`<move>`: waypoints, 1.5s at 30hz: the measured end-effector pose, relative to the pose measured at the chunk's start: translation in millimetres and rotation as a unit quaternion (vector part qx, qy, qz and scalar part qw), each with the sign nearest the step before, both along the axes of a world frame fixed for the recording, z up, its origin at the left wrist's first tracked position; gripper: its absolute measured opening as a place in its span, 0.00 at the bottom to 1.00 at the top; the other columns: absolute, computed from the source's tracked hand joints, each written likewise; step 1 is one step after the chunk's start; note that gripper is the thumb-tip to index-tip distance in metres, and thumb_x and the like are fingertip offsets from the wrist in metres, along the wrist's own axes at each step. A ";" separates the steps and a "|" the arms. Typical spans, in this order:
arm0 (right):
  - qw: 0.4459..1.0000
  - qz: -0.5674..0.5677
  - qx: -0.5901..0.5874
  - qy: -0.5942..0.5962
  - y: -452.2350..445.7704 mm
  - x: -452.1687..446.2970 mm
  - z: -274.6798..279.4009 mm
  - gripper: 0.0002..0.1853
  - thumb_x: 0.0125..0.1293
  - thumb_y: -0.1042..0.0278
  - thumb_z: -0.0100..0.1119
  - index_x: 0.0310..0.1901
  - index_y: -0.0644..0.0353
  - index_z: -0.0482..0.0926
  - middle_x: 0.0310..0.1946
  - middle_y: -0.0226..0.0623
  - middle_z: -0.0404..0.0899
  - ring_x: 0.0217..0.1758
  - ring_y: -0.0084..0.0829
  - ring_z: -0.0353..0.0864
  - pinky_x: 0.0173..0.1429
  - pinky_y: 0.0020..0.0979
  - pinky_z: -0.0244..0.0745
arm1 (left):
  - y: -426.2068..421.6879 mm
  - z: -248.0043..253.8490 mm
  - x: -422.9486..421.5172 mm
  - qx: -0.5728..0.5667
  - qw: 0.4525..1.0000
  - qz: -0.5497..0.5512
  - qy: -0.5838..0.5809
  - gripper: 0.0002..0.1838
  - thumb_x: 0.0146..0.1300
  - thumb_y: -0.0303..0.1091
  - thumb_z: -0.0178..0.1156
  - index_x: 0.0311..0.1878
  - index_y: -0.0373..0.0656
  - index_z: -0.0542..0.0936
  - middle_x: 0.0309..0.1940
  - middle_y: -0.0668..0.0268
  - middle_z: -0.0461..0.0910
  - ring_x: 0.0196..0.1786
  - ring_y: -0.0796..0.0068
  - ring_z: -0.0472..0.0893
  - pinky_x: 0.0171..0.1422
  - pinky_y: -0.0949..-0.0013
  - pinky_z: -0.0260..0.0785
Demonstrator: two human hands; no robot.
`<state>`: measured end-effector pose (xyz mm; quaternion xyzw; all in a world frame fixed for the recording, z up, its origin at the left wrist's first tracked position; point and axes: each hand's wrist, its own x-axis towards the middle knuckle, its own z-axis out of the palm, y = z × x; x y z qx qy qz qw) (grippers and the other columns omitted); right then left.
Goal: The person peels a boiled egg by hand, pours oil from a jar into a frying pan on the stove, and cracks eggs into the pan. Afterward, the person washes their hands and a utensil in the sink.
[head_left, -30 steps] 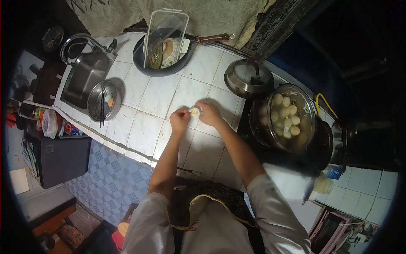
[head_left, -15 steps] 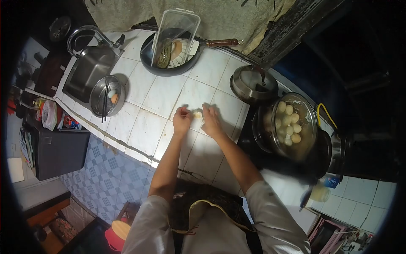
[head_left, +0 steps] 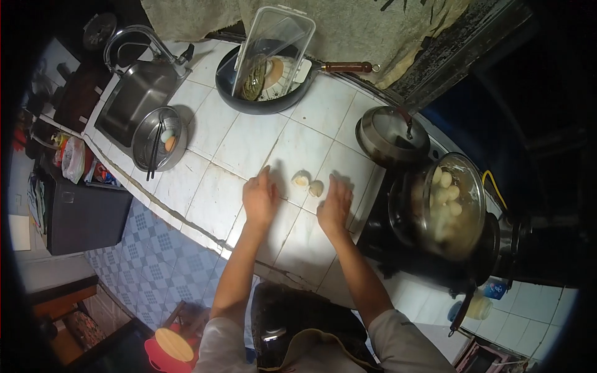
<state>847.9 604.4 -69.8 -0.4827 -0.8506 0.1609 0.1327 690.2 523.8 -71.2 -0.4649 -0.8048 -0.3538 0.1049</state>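
Two pale pieces that look like eggshell, a left one point(head_left: 301, 180) and a right one point(head_left: 316, 188), lie side by side on the white tiled counter point(head_left: 245, 146). My left hand point(head_left: 260, 198) is to their left, palm down over the tiles, fingers extended and holding nothing. Just right of the pieces is my right hand point(head_left: 335, 202), also empty with its fingers apart. Neither hand touches the pieces.
A glass-rimmed pot point(head_left: 457, 208) of eggs stands on the right beside a lidded pot point(head_left: 393, 137). A pan point(head_left: 264, 105) holding a clear container is at the back. Left are a steel bowl point(head_left: 142, 146) with eggs and chopsticks, and a sink point(head_left: 134, 93).
Both hands have moved apart and let go of the pale item between them. Two pieces now show on the counter. The whole view has shifted somewhat.
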 end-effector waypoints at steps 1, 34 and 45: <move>1.000 -0.012 -0.006 0.004 -0.1 2.1 0.1 0.35 0.44 0.82 0.56 0.59 0.63 0.60 0.50 0.46 0.63 0.54 0.47 0.62 0.58 0.42 0.60 | -5.7 7.3 0.0 -0.041 0.998 0.014 -0.033 0.11 0.51 0.27 0.57 0.40 0.40 0.73 0.19 0.61 0.73 0.29 0.59 0.74 0.36 0.60 0.66; 0.925 0.088 -0.213 0.301 -8.8 -9.8 -15.7 0.32 0.44 0.86 0.57 0.56 0.60 0.67 0.40 0.41 0.68 0.39 0.32 0.72 0.39 0.27 0.70 | -1.6 -3.0 -15.3 -0.076 0.853 -0.316 -0.409 0.28 0.51 0.17 0.56 0.58 0.37 0.66 0.52 0.59 0.70 0.55 0.70 0.71 0.55 0.69 0.67; 0.921 0.170 -0.231 0.265 -140.1 -120.8 59.5 0.34 0.47 0.81 0.62 0.59 0.59 0.65 0.44 0.38 0.64 0.46 0.31 0.72 0.41 0.25 0.77 | -150.5 44.4 -111.6 0.079 0.751 -0.275 -0.595 0.27 0.58 0.22 0.56 0.61 0.42 0.62 0.49 0.67 0.70 0.50 0.80 0.71 0.53 0.74 0.66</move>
